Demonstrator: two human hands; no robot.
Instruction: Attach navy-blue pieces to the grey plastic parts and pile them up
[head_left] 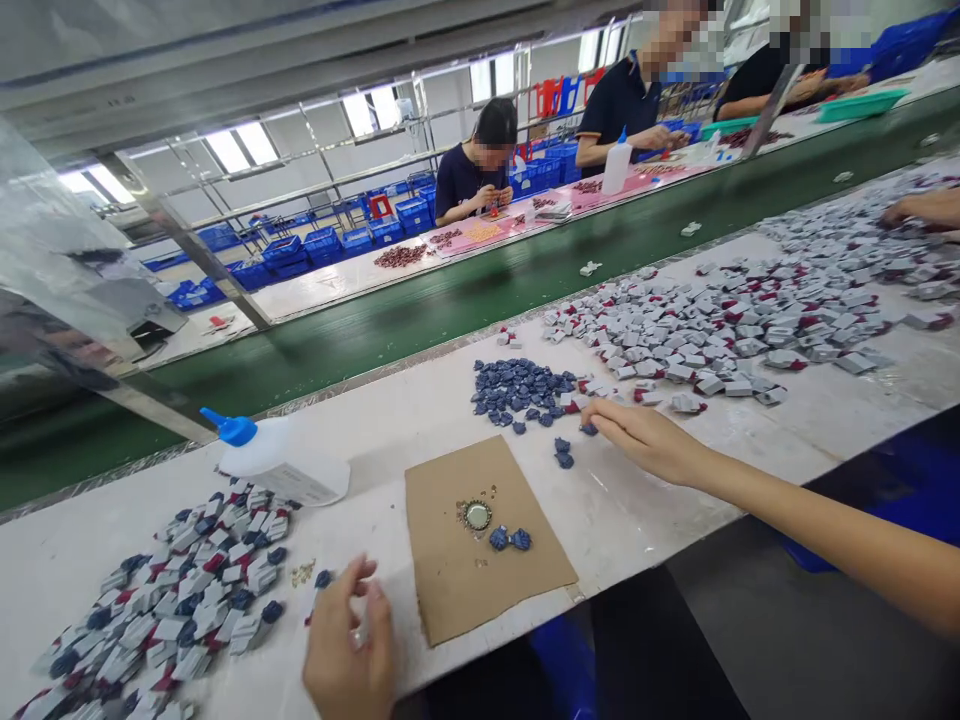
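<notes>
My right hand (649, 440) reaches over the table with its fingers pinched at a small dark blue molded piece (589, 429). Two loose blue pieces (563, 453) lie just left of it, below a heap of the same blue pieces (521, 388). My left hand (349, 645) is low at the left, thumb and fingers curled but apart. A blue-tipped piece (323, 579) lies beside its fingers, partly hidden. Between my hands is a brown cardboard sheet (450, 590), bearing a round metal cap (477, 515) with a pale filling and two blue pieces (510, 539).
At left lies a pile of grey, red and blue assembled pieces (187, 590). A white bottle with blue nozzle (289, 460) lies behind it. Grey-and-red pieces (720, 330) spread to the right, near another person's hand (926, 210). Beyond runs a green conveyor belt (450, 310); co-workers sit opposite.
</notes>
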